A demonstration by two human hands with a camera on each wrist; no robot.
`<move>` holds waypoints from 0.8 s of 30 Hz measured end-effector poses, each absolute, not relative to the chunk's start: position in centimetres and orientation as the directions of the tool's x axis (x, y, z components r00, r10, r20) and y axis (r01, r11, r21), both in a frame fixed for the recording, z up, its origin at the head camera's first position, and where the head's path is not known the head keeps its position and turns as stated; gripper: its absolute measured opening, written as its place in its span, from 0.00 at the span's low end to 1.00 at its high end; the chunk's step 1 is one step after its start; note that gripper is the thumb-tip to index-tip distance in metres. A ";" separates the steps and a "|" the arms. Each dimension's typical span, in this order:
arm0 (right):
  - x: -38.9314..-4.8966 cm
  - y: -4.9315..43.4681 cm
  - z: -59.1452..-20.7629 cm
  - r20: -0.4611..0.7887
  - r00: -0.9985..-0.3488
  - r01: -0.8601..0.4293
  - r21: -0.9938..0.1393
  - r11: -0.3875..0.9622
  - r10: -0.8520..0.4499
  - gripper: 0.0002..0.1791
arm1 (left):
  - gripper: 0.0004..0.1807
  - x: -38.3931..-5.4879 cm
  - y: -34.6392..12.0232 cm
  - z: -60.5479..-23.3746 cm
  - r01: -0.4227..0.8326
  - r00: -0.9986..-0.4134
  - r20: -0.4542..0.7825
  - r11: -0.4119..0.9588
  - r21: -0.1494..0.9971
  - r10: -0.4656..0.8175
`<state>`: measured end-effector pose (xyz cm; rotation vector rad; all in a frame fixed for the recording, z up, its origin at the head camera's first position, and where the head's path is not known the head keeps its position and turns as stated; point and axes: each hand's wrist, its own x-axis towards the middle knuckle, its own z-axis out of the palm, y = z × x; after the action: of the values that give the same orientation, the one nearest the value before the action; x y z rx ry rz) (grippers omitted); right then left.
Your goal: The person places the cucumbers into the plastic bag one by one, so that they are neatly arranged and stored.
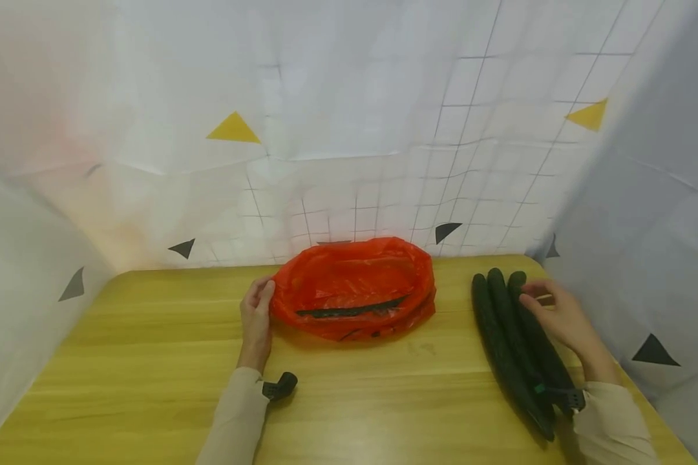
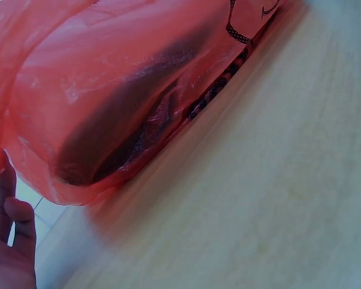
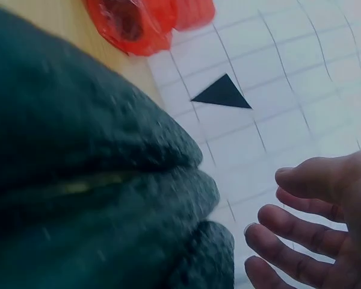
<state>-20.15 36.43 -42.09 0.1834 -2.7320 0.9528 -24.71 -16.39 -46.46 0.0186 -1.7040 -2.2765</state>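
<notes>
An orange-red plastic bag (image 1: 349, 284) stands on the wooden table with its mouth spread wide. A long dark shape (image 2: 126, 114) shows through its wall in the left wrist view. My left hand (image 1: 256, 313) is at the bag's left rim, fingertips touching the plastic and partly hidden by it; in the left wrist view the thumb stands apart from the bag. Several long green cucumbers (image 1: 508, 336) lie side by side on the right. My right hand (image 1: 558, 320) hovers around their far end, fingers loosely bent, with air between it and the cucumbers in the right wrist view.
The pale wooden table (image 1: 128, 361) has its far edge against a white sheet (image 1: 349, 129) with grid lines and stuck-on triangles. Another sheet (image 1: 663, 258) rises along the right side, close to the right hand. A wrist camera (image 1: 279, 386) projects beside the left sleeve.
</notes>
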 end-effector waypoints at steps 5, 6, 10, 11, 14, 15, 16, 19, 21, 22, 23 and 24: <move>-19.9 37.6 -42.3 0.250 -0.968 -0.154 -0.597 0.787 0.000 0.20 | 0.19 -24.6 -16.4 -46.5 0.230 -0.954 0.169 -0.243 0.942 -0.249; -19.9 37.8 -42.3 0.240 -0.971 -0.142 -0.598 0.789 0.008 0.20 | 0.19 -24.6 -16.4 -46.5 0.231 -0.954 0.170 -0.242 0.942 -0.248; -19.6 38.1 -42.1 0.215 -0.977 -0.121 -0.595 0.794 0.012 0.21 | 0.19 -24.5 -16.5 -46.5 0.227 -0.955 0.167 -0.242 0.943 -0.246; -19.6 38.1 -42.0 0.208 -0.978 -0.118 -0.595 0.795 0.011 0.21 | 0.19 -24.5 -16.5 -46.5 0.227 -0.955 0.166 -0.244 0.943 -0.246; -19.5 38.2 -42.0 0.180 -0.984 -0.111 -0.605 0.788 -0.001 0.22 | 0.18 -24.5 -16.5 -46.5 0.228 -0.955 0.168 -0.246 0.942 -0.244; -19.4 38.2 -42.1 0.166 -0.986 -0.105 -0.611 0.785 -0.003 0.23 | 0.18 -24.6 -16.5 -46.5 0.231 -0.955 0.170 -0.247 0.941 -0.244; -19.4 38.3 -42.1 0.145 -0.989 -0.096 -0.617 0.781 -0.007 0.24 | 0.18 -24.5 -16.4 -46.5 0.233 -0.954 0.173 -0.248 0.940 -0.244; -19.3 38.3 -42.2 0.079 -0.997 -0.068 -0.631 0.773 -0.023 0.28 | 0.17 -24.5 -16.4 -46.5 0.237 -0.953 0.177 -0.245 0.940 -0.245; -19.2 38.4 -42.3 0.034 -0.999 -0.043 -0.627 0.778 -0.028 0.30 | 0.17 -24.6 -16.4 -46.5 0.237 -0.953 0.176 -0.243 0.941 -0.247; -19.2 38.5 -42.3 0.011 -0.999 -0.034 -0.631 0.775 -0.035 0.32 | 0.17 -24.5 -16.4 -46.5 0.235 -0.953 0.174 -0.242 0.941 -0.247; -19.2 38.5 -42.4 -0.010 -0.999 -0.022 -0.631 0.776 -0.037 0.33 | 0.17 -24.5 -16.3 -46.5 0.233 -0.953 0.173 -0.241 0.942 -0.248; -19.2 38.5 -42.4 -0.024 -0.999 -0.014 -0.624 0.782 -0.038 0.33 | 0.17 -24.6 -16.3 -46.5 0.231 -0.954 0.171 -0.241 0.943 -0.247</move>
<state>-19.20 38.55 -42.42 0.0438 -2.9982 1.0491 -24.55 -16.32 -46.46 0.0191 -1.7135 -2.2606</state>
